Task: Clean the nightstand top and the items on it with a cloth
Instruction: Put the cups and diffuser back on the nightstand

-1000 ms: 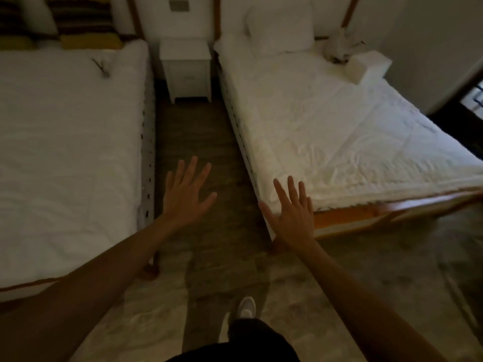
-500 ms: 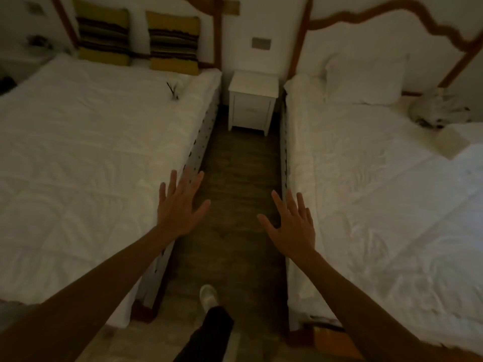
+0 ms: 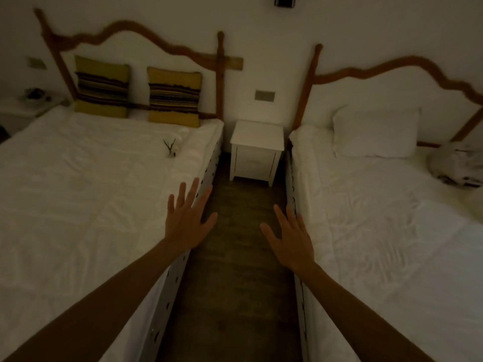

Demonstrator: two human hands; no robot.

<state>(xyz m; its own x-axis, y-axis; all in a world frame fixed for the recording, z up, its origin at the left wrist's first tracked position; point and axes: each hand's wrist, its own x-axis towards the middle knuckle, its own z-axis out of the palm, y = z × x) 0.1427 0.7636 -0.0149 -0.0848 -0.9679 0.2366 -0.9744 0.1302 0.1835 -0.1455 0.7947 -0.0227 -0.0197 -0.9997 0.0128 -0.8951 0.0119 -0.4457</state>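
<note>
A small white nightstand (image 3: 256,150) stands against the far wall between two beds, at the end of a narrow aisle. Its top looks bare in this dim light. My left hand (image 3: 187,222) is stretched out over the left bed's edge, fingers spread, holding nothing. My right hand (image 3: 291,241) hovers by the right bed's edge, also spread and empty. Both hands are well short of the nightstand. No cloth is in view.
Left bed (image 3: 86,194) carries two yellow striped cushions (image 3: 173,96) and a small twig-like item (image 3: 171,147). Right bed (image 3: 386,218) has a white pillow (image 3: 376,133) and a crumpled bundle (image 3: 457,165). Another nightstand (image 3: 23,107) with items sits far left. Dark floor aisle (image 3: 235,257) runs ahead.
The view has advanced into the aisle between the beds and tilted up; the nightstand is closer and more central. Both hands stay spread and empty.
</note>
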